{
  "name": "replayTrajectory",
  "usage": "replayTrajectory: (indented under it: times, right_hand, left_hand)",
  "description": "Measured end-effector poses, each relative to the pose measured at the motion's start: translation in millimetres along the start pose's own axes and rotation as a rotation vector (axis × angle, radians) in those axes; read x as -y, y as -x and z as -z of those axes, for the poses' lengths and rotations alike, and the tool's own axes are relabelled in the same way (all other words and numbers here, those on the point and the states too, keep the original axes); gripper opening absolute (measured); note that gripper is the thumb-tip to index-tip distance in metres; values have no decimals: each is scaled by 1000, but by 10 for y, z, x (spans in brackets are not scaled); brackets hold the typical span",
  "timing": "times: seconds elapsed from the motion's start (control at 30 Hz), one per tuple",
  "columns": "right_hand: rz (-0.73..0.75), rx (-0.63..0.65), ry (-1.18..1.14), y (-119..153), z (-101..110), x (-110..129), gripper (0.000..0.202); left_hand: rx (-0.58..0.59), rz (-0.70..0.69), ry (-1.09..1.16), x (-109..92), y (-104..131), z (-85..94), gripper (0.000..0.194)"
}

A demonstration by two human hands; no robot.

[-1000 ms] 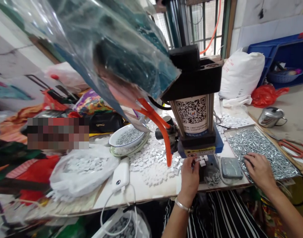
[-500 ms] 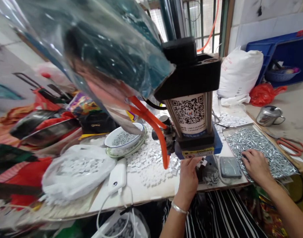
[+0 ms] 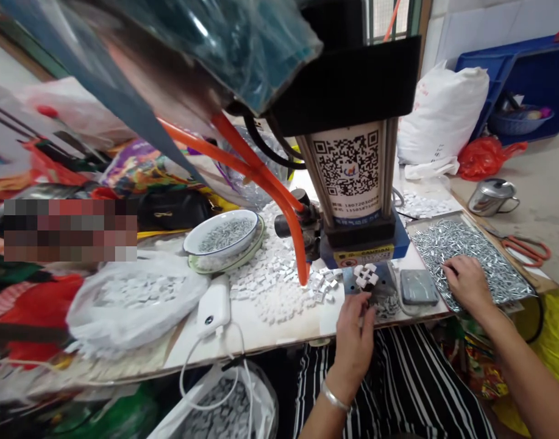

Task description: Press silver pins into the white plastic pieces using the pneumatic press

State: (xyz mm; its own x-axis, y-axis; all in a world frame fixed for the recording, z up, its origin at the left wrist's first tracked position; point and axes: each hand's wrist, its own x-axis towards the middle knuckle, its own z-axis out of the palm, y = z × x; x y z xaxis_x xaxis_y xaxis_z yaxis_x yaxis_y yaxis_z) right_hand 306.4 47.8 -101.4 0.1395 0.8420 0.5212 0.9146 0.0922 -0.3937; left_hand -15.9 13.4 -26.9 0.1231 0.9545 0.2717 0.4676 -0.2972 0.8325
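Observation:
Just in front of the press (image 3: 352, 183), my left hand (image 3: 355, 332) has its thumb and index finger bent around a dark spot at the base. What they grip is hidden. A small cluster of white blocks (image 3: 366, 275) sits under the press head, just beyond those fingertips. Over the left edge of a tray of shiny metal pins (image 3: 484, 262), my right hand (image 3: 469, 283) is curled, fingertips down among the pins. Any pin between them is too small to see. Between the hands are a small heap of grey pieces (image 3: 388, 306) and a grey box (image 3: 419, 286).
Loose white blocks (image 3: 279, 277) spread left of the press. Beyond them are a bowl of pins (image 3: 222, 233), a plastic bag of white pieces (image 3: 137, 299) and a white power bank (image 3: 214, 305). Orange hoses (image 3: 261, 177) hang by the press. Scissors (image 3: 526, 247) and a metal mug (image 3: 493, 197) are at right.
My left hand has drawn back from under the press head toward me, so the white block cluster now shows. My right hand stays at the tray's edge. The view has shifted slightly.

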Motion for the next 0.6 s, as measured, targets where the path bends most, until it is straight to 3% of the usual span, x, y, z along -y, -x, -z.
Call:
replayTrajectory:
  times: [0.07, 0.2, 0.4, 0.53, 0.6]
  right_hand:
    - [-2, -34, -51, -9, 34, 16, 20]
    - [-79, -124, -134, -10, 140, 80, 21]
    - [-342, -221, -427, 0, 365, 336, 18]
    - [-464, -183, -750, 28, 490, 594, 22]
    - [-477, -126, -806, 79, 520, 703, 23]
  left_hand:
    - [61, -47, -33, -24, 71, -63, 25]
    - [56, -61, -31, -38, 95, -112, 19]
    - [37, -64, 17, -33, 107, -99, 17]
    - [52, -40, 22, -44, 111, -122, 15]
    - [73, -8, 14, -54, 97, -118, 14]
